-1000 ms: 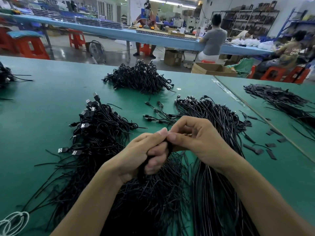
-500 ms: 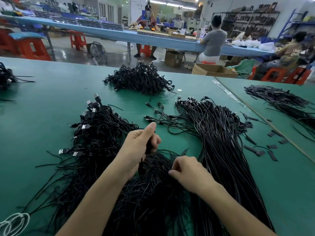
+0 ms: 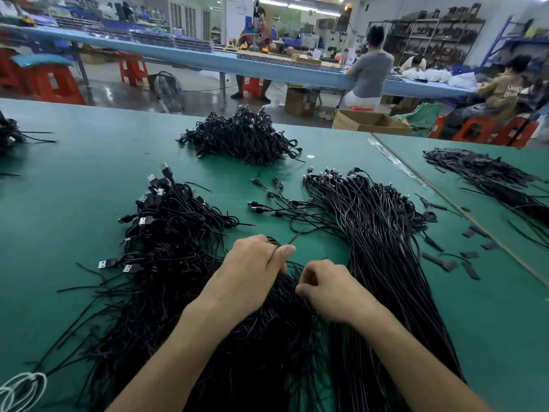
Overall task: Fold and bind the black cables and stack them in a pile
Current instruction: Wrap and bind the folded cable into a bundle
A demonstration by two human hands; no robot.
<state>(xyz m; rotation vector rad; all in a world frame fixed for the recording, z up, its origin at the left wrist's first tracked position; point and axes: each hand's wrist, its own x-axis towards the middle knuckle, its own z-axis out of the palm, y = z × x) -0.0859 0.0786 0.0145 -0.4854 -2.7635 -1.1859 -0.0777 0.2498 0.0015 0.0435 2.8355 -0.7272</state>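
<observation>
On the green desk (image 3: 74,179), a tangled heap of cables (image 3: 172,221) with USB plugs lies at left, and the pile of bound cables (image 3: 243,138) sits far of centre. The left hand (image 3: 252,266) grips a folded cable (image 3: 274,241) near centre. Just right, the right hand (image 3: 332,289) curls its fingers onto black strands (image 3: 267,337); whether it pinches one cannot be told. Long straight cables (image 3: 383,233) lie further right.

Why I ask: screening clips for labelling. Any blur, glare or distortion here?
Head view: the wide-angle lens makes the blue rack post lean; left hand, right hand and black cables look sharp; the far-right seated person is soft; glare on the floor; ceiling lights blown out.
</observation>
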